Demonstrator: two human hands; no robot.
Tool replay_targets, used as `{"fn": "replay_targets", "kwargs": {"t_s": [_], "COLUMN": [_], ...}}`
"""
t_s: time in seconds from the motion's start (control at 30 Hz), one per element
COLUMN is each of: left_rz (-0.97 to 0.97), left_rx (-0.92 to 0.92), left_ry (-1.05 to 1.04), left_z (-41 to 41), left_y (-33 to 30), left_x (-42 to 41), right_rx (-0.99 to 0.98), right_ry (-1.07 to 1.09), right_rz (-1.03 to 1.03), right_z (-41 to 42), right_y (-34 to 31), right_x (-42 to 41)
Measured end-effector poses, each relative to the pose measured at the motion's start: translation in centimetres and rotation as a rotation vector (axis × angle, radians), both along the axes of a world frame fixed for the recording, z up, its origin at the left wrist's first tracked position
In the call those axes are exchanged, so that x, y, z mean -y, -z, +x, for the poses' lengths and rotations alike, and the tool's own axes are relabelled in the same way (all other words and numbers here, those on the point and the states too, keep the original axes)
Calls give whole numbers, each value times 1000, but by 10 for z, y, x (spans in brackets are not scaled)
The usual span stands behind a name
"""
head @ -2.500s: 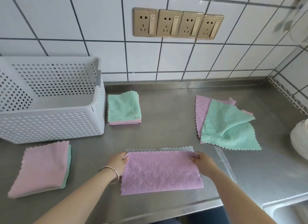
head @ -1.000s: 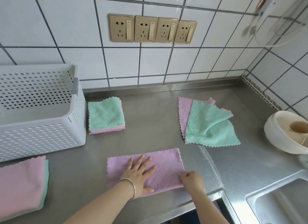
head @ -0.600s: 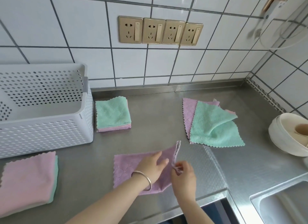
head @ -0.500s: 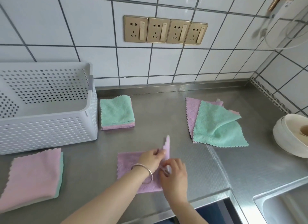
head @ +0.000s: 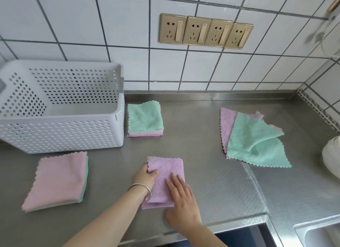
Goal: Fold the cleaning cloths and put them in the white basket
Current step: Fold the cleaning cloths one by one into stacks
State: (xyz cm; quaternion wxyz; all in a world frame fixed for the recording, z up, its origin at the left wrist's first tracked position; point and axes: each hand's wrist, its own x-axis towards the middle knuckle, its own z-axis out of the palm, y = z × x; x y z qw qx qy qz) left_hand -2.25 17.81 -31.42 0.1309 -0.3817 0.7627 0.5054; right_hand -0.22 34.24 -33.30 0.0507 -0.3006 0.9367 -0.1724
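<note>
A purple cloth [head: 168, 168], folded into a small square, lies on the steel counter near its front edge. My left hand [head: 145, 177] grips the cloth's left edge with curled fingers. My right hand [head: 181, 199] lies flat on the cloth's lower right part, fingers straight. The white perforated basket [head: 60, 134] stands at the back left and looks empty. A folded green-on-pink stack [head: 145, 119] sits just right of the basket. A folded pink-over-green stack [head: 58, 178] lies in front of it. Unfolded green [head: 255, 145] and purple [head: 225, 123] cloths lie at the right.
A white bowl-like dish [head: 331, 158] stands at the right edge. A sink [head: 322, 234] opens at the lower right. The tiled wall with gold sockets [head: 205, 31] rises behind the counter. The counter's front edge [head: 230, 223] runs just below my hands.
The purple cloth went from a long half-folded strip to a small square: my right hand lifted its right end over to the left, then pressed it flat. My left hand moved to the left edge.
</note>
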Motion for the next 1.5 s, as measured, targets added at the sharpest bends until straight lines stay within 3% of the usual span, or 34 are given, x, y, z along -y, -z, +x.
{"fn": "replay_targets", "kwargs": {"t_s": [0.13,0.43,0.63,0.93,1.2,1.27,1.37,1.5], "left_rz": [-112,-164,-180,-398,-564,-557,-540,-564], "left_rx": [6,-36,-50,77,56,39,57,71], "left_ry": [-15,-114,-99,-18,-122,-159,-139,-49], "left_z": [9,15,17,17,33,40,47,50], "left_y": [6,14,18,15,26,27,28,28], "left_x": [0,-6,-4,-3,-5,-7,-10,-12], "right_rx": [52,96,17,-50,-128,-25,201,593], "right_ry": [-35,-64,-32,11,37,128,450,685], "right_rz": [90,199,143,354,264,154,-73,-115], "right_z": [3,5,-4,-34,-39,-37,-34,-37], "right_y": [4,11,4,22,27,14,3,-6], "right_x": [1,-2,2,2,5,7,9,12]}}
